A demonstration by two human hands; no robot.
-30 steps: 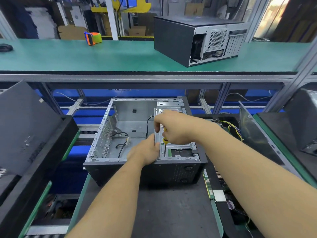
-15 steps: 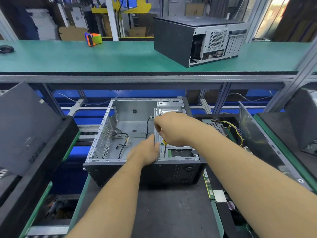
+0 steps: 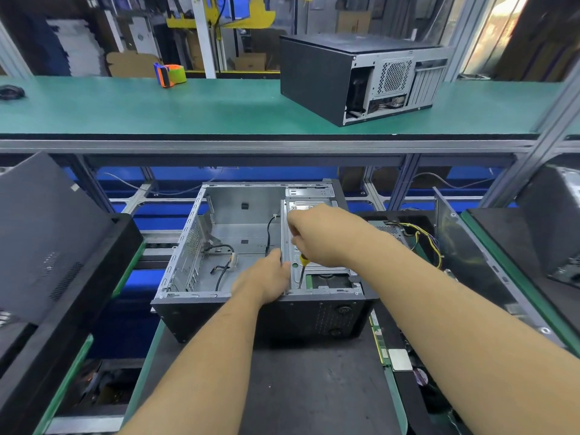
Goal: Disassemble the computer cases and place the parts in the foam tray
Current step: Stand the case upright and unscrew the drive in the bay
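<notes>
An open computer case (image 3: pixel 238 227) lies on its side on the dark mat in front of me, mostly bare inside with loose black cables (image 3: pixel 224 265). My right hand (image 3: pixel 320 237) grips a yellow-handled screwdriver (image 3: pixel 302 268), its tip pointing down onto the metal drive cage (image 3: pixel 314 274) at the case's right. My left hand (image 3: pixel 266 277) rests against the left edge of the drive cage by the front rim; its fingers are hidden. A black foam tray (image 3: pixel 405 387) to the right holds a green board and other parts.
A closed second computer case (image 3: pixel 354 73) sits on the green upper shelf (image 3: pixel 157 108), with a tape dispenser (image 3: pixel 169 73) to its left. A black side panel (image 3: pixel 47 233) leans at the left. A power supply with yellow wires (image 3: pixel 417 243) lies at the right.
My right hand has shifted the screwdriver slightly lower and nearer along the drive cage. My left hand stays on the cage edge. The case has not moved.
</notes>
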